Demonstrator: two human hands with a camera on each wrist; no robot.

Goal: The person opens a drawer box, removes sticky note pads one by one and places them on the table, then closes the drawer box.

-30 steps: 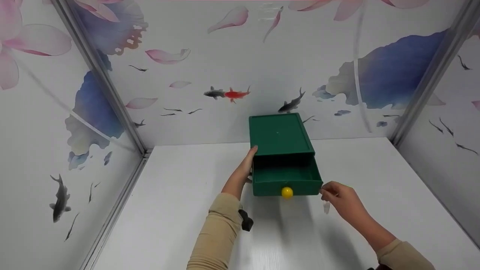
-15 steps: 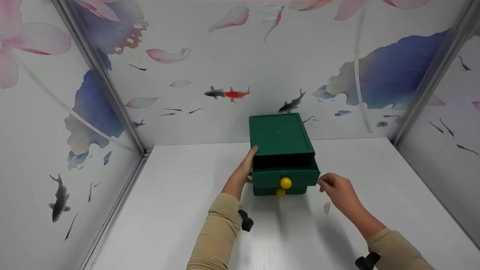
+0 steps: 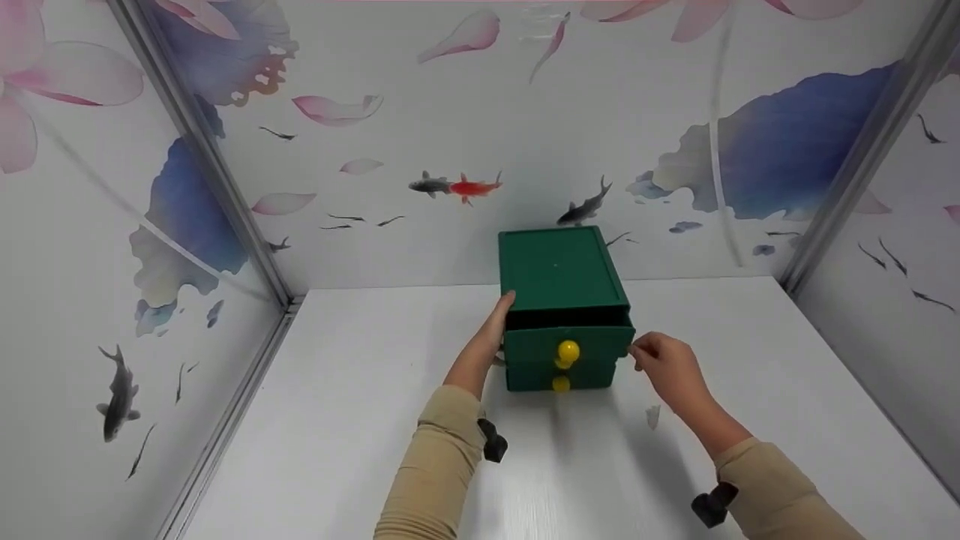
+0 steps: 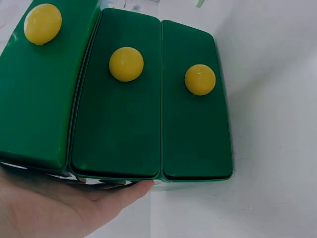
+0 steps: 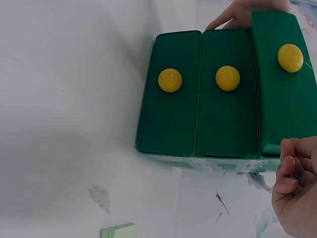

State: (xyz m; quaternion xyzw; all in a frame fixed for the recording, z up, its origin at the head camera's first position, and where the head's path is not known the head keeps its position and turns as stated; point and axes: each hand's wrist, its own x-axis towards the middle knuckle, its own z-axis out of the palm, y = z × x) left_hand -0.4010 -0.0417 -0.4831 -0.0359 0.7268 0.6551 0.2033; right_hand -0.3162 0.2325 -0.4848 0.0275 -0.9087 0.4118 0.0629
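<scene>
A small green drawer chest (image 3: 562,277) stands on the white surface (image 3: 360,390), at about twelve o'clock from me, close to the back wall. It has three drawers, each with a round yellow knob. The top drawer (image 3: 566,346) sticks out a short way past the two flush drawers below it; its knob (image 3: 568,351) faces me, and the knob of the drawer beneath (image 3: 560,384) shows just under it.

My left hand (image 3: 484,349) lies flat against the chest's left side, at nine o'clock from the drawers, fingers straight and spread along the wall, fingertips reaching the top edge. In the left wrist view my palm (image 4: 54,208) presses the side of the chest (image 4: 148,109).

My right hand (image 3: 667,371) sits at three o'clock from the top drawer, at its right front corner. Its grip is curled, fingertips bunched together right at the drawer's edge; I cannot tell whether they pinch the corner or only touch it. In the right wrist view the curled fingers (image 5: 290,171) sit just beside the protruding drawer (image 5: 285,89).

A small pale scrap (image 3: 653,416) lies on the surface at five o'clock from the chest, below my right hand.
</scene>
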